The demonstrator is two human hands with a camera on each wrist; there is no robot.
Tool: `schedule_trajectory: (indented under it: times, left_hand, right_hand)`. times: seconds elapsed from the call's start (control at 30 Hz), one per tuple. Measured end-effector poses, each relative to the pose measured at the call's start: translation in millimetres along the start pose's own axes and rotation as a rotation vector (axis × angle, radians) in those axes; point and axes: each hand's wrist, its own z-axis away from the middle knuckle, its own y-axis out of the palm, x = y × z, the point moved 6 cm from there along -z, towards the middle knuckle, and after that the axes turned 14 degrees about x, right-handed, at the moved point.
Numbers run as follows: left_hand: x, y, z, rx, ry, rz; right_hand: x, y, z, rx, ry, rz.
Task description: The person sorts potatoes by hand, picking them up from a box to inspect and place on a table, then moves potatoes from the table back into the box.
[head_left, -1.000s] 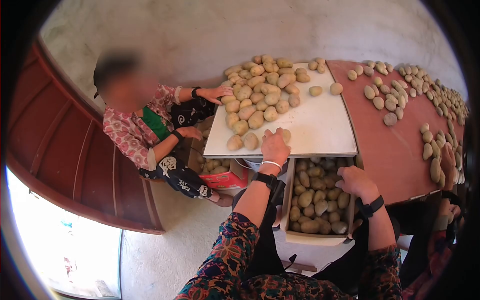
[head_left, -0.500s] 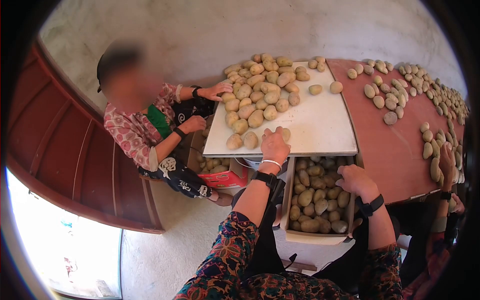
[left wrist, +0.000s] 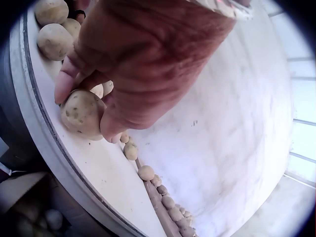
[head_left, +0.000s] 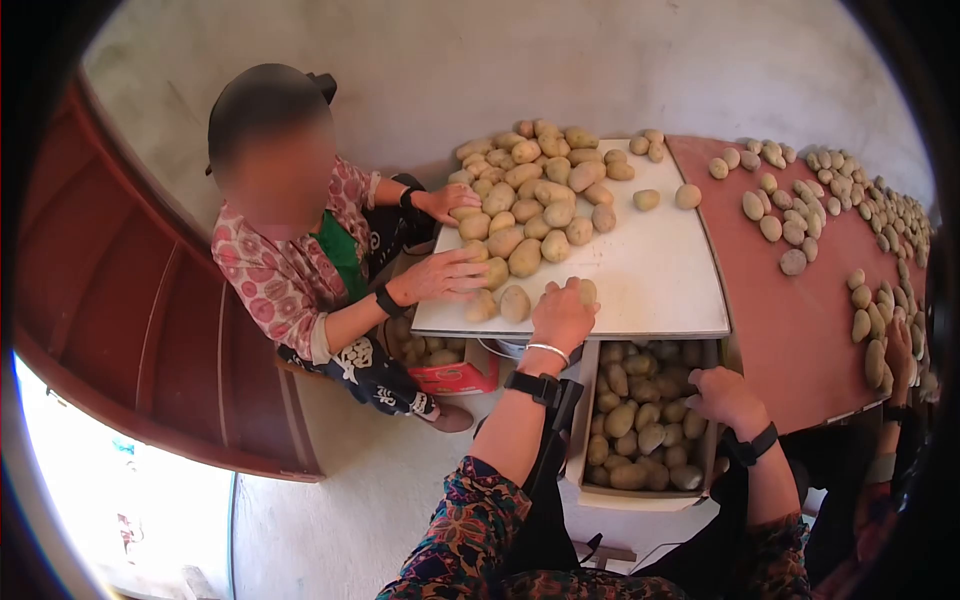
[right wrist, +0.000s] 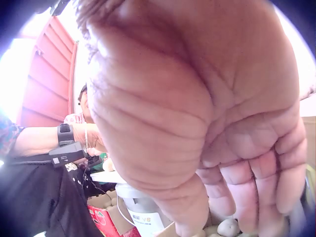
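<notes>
One potato (left wrist: 81,116), its direction and long axis unclear, is pinched in the left hand (left wrist: 145,61).

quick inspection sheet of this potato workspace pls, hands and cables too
Surface: white board, a few specks; reddish-brown board adjoining
Job's things: potatoes heaped on white board, more in cardboard box below
Clutter: bucket beside red box
Left hand: fingers grip a spotted potato
Right hand: over box's right edge, nothing seen held
Cables: thin dark cord near wearer's legs
Surroundings: another person at heap; plaster wall
</notes>
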Motion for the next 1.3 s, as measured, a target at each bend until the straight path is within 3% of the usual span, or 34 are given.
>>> schedule_trajectory:
  times: [0.63,0.73,0.8,0.83,0.9,1.03,1.1,1.3]
  left_hand:
    - [-6.5,3.2,-3.8,0.023,-0.077,-0.047]
    - [-12.2,2.4,-1.6,-0.013,-0.018,-0.07]
    - [-12.5,4.0,-1.2,0.001,0.0,-0.085]
    - [-12.7,2.5,-2.0,-0.021,0.0,-0.109]
    - [-13.1,2.7,-3.1,-0.007,-0.003,-0.119]
    - [-13.6,2.7,-2.2,0.008,0.003,-0.109]
    - [-12.0,3.5,-1.0,-0.006,-0.009,-0.093]
    - [-11.5,3.4,-5.8,0.008,-0.046,-0.079]
  right_hand:
    - [-21.6,-2.8,2.7,-0.16,-0.099,-0.022]
    - [-18.4,-23.2,7.3,-0.367,-0.105,-0.096]
    - [-9.3,-44.1,20.5,-0.635,-0.156,-0.163]
    - [-6.8,-48.1,21.3,-0.631,-0.144,-0.169]
    - [-2.3,-58.9,29.9,-0.814,-0.171,-0.155]
    - [-3.2,-54.2,18.0,-0.762,-0.169,-0.092]
    - [-2.4,-53.3,10.0,-0.619,-0.078,-0.104]
    - [-3.5,-54.2,0.0,-0.586,-0.095,-0.188]
